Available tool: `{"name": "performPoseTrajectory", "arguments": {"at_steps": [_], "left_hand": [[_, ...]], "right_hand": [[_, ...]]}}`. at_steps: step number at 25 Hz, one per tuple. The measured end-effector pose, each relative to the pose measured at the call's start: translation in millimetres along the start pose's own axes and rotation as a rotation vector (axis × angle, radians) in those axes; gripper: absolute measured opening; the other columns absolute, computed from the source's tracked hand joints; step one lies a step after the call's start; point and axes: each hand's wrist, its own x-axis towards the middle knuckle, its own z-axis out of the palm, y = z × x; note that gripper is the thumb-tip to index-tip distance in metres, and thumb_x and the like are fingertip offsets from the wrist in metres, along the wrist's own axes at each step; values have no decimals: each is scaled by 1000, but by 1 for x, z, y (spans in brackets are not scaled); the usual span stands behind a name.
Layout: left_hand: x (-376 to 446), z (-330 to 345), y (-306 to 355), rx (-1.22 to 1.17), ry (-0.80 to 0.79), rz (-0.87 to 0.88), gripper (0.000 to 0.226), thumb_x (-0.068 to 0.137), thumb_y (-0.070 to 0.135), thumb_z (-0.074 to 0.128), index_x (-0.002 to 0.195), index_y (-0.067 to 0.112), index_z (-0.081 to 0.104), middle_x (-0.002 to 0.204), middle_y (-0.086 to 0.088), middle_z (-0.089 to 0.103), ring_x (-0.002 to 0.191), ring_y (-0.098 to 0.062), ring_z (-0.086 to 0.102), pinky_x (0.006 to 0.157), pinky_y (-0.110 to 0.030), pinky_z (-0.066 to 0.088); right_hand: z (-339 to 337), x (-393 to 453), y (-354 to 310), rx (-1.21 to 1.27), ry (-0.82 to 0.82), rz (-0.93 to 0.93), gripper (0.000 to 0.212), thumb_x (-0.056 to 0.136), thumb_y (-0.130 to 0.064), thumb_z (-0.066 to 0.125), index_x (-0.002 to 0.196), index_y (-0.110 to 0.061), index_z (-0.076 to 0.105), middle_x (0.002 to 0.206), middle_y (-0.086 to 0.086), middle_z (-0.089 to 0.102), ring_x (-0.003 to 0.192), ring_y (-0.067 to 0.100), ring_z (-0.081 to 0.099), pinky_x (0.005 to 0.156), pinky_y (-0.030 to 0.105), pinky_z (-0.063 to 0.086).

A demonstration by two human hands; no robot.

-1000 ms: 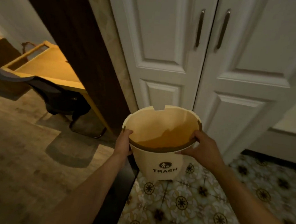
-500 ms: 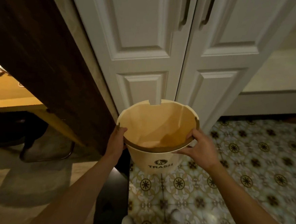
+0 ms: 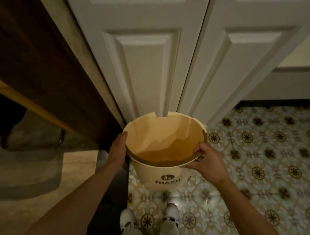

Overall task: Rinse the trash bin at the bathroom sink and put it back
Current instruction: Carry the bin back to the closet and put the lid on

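A cream round trash bin [image 3: 162, 174] with a black figure logo and the word TRASH hangs upright low over the patterned tile floor, close to white panelled doors. Its open top shows a tan inside with nothing in it, and the rim is chipped at the back. My left hand [image 3: 118, 148] grips the bin's left rim. On the right rim my right hand [image 3: 205, 160] holds on, thumb hooked over the edge and fingers under it. The bin's base is hidden by its own body.
White double doors [image 3: 154, 58] stand directly ahead. A dark wooden door frame [image 3: 49, 69] runs diagonally at left, with a yellow table and dark chair beyond. Patterned tiles [image 3: 268, 162] spread right. My white shoes [image 3: 171, 214] stand just below the bin.
The bin has gone lower toward the tile floor, still held by both hands. My view has tilted down, so the door handles left the frame and my shoes came in.
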Motion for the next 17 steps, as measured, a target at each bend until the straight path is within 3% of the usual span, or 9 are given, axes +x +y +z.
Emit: {"name": "performPoseTrajectory", "arguments": {"at_steps": [2, 5, 9, 12, 15, 17], "left_hand": [[23, 8, -48, -10, 22, -97, 17, 100, 38, 45, 109, 26, 53, 121, -8, 58, 115, -28, 52, 106, -50, 40], [70, 15, -131, 117, -40, -244, 38, 97, 51, 43, 118, 23, 58, 124, -10, 61, 112, -28, 55, 102, -52, 43], [122, 24, -200, 226, -104, -423, 38, 90, 62, 44, 95, 29, 62, 98, -1, 64, 98, -24, 59, 94, -45, 48], [171, 37, -239, 225, -91, -534, 60, 69, 72, 51, 107, 28, 64, 111, -8, 66, 101, -28, 60, 96, -49, 48], [216, 57, -257, 93, -115, -595, 80, 63, 70, 60, 129, 25, 55, 124, -8, 62, 110, -32, 59, 100, -52, 44], [224, 71, -248, 5, -143, -609, 71, 72, 62, 63, 129, 21, 52, 122, -9, 63, 111, -33, 59, 102, -51, 42]], "right_hand": [[36, 3, 38, -13, -66, 70, 58, 43, -48, 89, 78, -20, 53, 90, -10, 58, 79, 6, 54, 60, 8, 40], [85, 6, 105, 18, -159, 189, 52, 48, -31, 92, 80, -16, 54, 90, -6, 58, 76, 1, 53, 56, 5, 40], [133, 7, 178, 1, -290, 264, 44, 61, -30, 88, 91, -25, 56, 84, -11, 54, 68, -3, 50, 54, 4, 39], [162, 9, 208, -11, -328, 295, 43, 63, -19, 87, 88, -20, 53, 84, -9, 51, 69, -2, 49, 53, -1, 37], [179, 15, 231, -145, -317, 211, 56, 51, -34, 91, 82, -23, 47, 93, -1, 54, 78, 12, 52, 58, 4, 39], [182, 19, 245, -183, -301, 194, 59, 47, -41, 91, 82, -24, 47, 94, 0, 56, 80, 16, 52, 58, 6, 38]]}}
